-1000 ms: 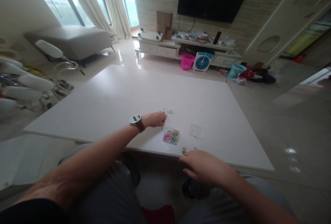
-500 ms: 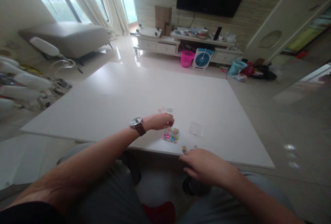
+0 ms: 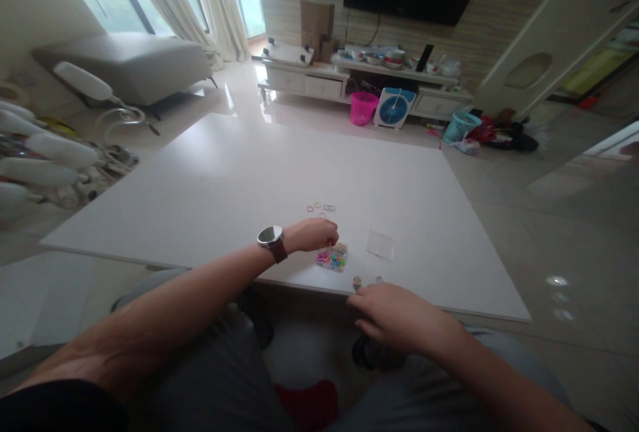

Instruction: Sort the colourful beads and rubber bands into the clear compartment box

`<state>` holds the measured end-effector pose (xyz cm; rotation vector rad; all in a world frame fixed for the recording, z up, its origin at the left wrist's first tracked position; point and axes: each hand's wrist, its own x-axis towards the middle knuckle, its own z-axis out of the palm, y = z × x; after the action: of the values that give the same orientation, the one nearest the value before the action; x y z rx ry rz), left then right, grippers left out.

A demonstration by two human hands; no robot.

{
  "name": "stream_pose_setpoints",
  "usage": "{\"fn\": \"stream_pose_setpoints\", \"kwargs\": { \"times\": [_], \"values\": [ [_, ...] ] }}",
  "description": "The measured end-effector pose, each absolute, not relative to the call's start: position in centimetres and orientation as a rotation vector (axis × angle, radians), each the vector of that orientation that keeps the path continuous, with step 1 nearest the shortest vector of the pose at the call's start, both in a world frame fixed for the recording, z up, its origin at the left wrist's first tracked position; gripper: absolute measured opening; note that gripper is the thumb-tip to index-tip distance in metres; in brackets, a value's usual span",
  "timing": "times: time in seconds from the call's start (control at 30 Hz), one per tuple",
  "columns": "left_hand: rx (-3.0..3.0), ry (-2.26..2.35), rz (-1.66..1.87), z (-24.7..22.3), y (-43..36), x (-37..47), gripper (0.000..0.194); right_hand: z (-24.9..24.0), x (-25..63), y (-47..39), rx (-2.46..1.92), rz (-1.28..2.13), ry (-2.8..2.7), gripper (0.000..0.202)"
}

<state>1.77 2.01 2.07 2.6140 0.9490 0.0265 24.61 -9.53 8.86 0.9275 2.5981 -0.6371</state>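
Observation:
My left hand (image 3: 313, 235), with a watch on its wrist, is over the back left of a small clear box (image 3: 333, 259). Its fingers are pressed together on something too small to make out. Colourful pieces fill compartments of that box. Several thin rings (image 3: 318, 206) lie just beyond this hand. My right hand (image 3: 397, 315) is at the table's front edge, fingers apart and holding nothing visible. By its fingertips lies a small figure-shaped piece (image 3: 356, 282), and another small piece (image 3: 379, 279) shows behind the knuckles. A clear lid (image 3: 380, 244) lies right of the box.
The white table (image 3: 279, 166) stretches across the view. Beyond it on the floor are a pink basket (image 3: 363, 108), a blue fan (image 3: 394, 108) and a teal basket (image 3: 460, 127). White padded parts (image 3: 50, 152) stand to the left. My knees are under the front edge.
The left hand has shifted slightly to the right over the box, and one more ring shows behind it. The right hand is nearly unchanged. The camera view has tilted a little.

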Motion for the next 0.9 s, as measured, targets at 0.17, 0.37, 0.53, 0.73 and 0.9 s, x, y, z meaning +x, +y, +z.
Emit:
{"fn": "stream_pose_setpoints", "kwargs": {
  "times": [0.17,0.37,0.53,0.73,0.9],
  "values": [
    [2.629,1.035,0.137,1.8,3.2,0.8,0.015,8.9,24.5,-9.6,0.924,-0.634,2.604,0.015],
    [2.467,1.304,0.272,0.0,5.0,-1.3,0.03,8.7,24.6,-9.6,0.961,-0.621,2.605,0.016],
    [2.473,1.266,0.313,-1.2,5.1,-1.5,0.027,8.6,24.7,-9.6,0.963,-0.623,2.611,0.019],
    [2.476,1.215,0.272,-1.6,5.5,-0.8,0.014,8.9,24.8,-9.7,0.952,-0.64,2.604,0.017],
    [2.445,1.237,0.209,-1.9,5.7,-0.6,0.015,8.7,24.9,-9.7,0.947,-0.64,2.609,0.017]
  ]
}}
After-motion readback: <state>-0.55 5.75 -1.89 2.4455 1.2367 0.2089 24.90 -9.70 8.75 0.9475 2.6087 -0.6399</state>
